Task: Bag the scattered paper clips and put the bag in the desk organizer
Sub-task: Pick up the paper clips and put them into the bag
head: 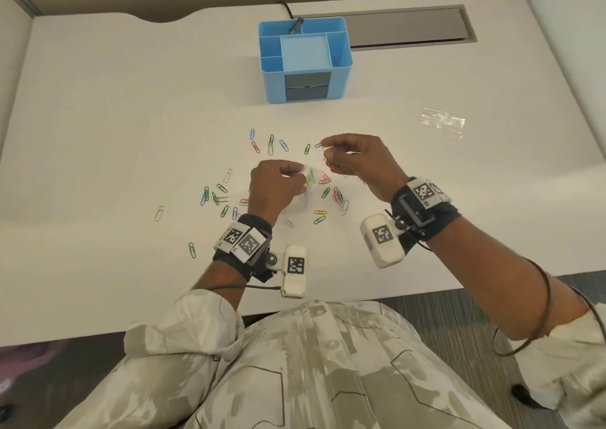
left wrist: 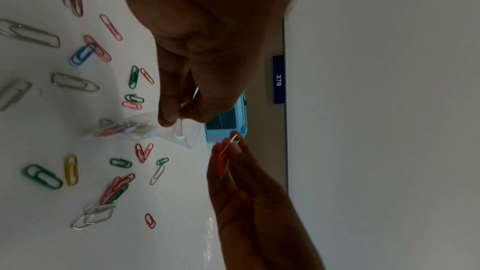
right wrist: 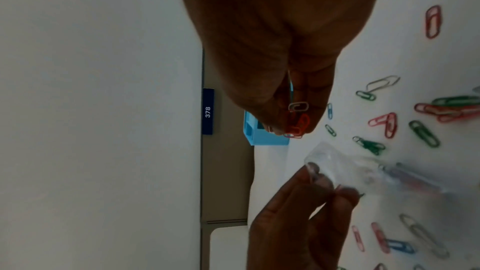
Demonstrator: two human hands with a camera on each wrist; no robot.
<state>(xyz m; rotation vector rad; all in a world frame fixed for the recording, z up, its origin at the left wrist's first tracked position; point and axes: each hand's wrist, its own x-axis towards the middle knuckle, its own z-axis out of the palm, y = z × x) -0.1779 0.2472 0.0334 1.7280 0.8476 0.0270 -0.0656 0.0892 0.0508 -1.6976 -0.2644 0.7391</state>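
My left hand [head: 300, 175] pinches the rim of a small clear bag [head: 311, 178] just above the white desk. In the left wrist view the bag [left wrist: 135, 128] holds several coloured clips. My right hand [head: 328, 153] hovers beside the bag's mouth and grips a small bunch of paper clips [right wrist: 298, 122], red and silver among them. Many loose paper clips [head: 216, 197] lie scattered on the desk around and under both hands. The blue desk organizer [head: 342, 78] stands further back at the centre.
A second, empty clear bag [head: 443, 122] lies on the desk at the right. A dark pen [head: 296, 24] leans in the organizer's back compartment. A grey cable slot [head: 406, 27] runs behind it. The desk's front edge is close to my body.
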